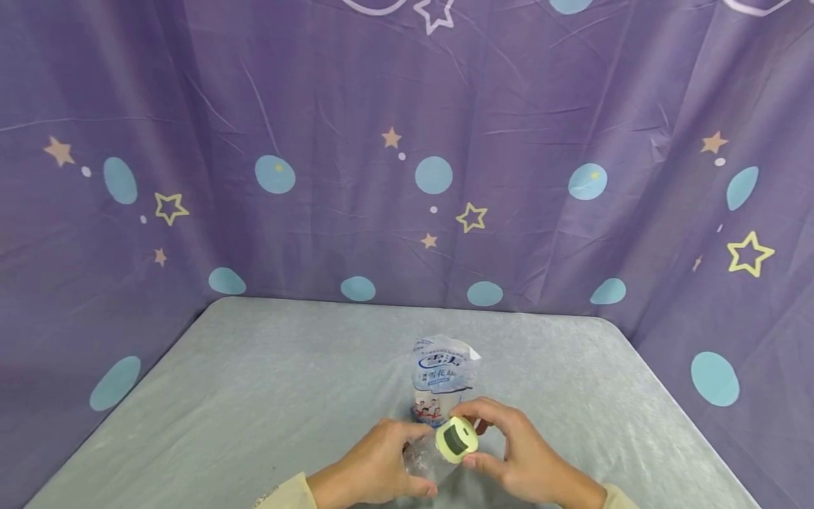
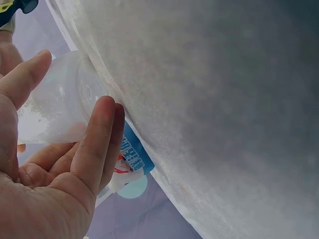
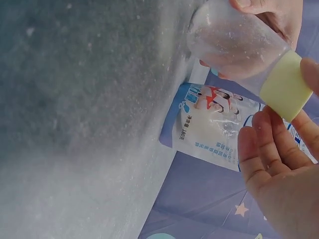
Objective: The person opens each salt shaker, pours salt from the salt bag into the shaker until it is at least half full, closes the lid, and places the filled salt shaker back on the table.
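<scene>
A clear plastic jar with a pale yellow lid is tilted above the cloth, its lid pointing up and to the right in the head view. My left hand holds the jar's body between thumb and fingers. With thumb and fingertips, my right hand pinches the edge of the lid, which sits on the jar. White powdery specks cling to the jar's wall in the right wrist view. Just behind both hands stands a printed plastic pouch, blue and white, its lower part hidden by them.
A pale grey cloth covers the table. Purple curtains with stars and blue dots hang along the back and both sides.
</scene>
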Available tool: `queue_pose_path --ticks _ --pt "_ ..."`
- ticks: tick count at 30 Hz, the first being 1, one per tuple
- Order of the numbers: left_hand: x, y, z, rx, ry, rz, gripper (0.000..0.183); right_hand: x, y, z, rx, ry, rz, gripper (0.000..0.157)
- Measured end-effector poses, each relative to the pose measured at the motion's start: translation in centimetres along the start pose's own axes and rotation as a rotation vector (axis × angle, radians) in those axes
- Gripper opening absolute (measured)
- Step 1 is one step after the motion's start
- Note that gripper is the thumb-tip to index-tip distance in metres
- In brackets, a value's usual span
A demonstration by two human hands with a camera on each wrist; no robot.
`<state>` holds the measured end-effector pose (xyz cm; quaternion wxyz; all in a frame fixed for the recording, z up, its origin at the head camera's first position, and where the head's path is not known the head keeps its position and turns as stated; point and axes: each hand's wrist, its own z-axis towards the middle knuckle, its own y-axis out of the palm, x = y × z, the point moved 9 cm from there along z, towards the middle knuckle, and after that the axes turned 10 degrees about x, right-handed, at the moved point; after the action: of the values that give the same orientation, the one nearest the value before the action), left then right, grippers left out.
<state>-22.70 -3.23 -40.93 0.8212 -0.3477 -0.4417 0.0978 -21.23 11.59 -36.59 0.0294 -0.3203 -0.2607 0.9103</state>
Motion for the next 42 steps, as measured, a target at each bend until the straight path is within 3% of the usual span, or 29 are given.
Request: queue_pose_path --ticks 5,15,22,31,42 --pt "-0.05 0.03 -0.01 0.003 0.003 0.019 0.052 0.25 -0.17 -0.05 0.029 0.024 -0.036 0.057" --pt "-0.44 0.27 0.11 -0.025 -0.073 0.010 0.056 0.74 -0.01 0.00 0.091 0.141 -0.115 0.031" --pt "-0.54 0.28 0.10 -0.028 -0.099 0.031 0.060 0.73 -0.02 0.06 0.096 0.174 -0.119 0.024" --pt "-0.39 0.22 0.21 -0.016 -0.063 0.066 0.060 0.24 -0.22 0.17 0.097 0.104 -0.118 0.027" --pt "-0.39 0.22 0.23 -0.020 -0.062 0.067 0.061 0.13 -0.25 0.03 0.060 0.044 -0.087 0.044"
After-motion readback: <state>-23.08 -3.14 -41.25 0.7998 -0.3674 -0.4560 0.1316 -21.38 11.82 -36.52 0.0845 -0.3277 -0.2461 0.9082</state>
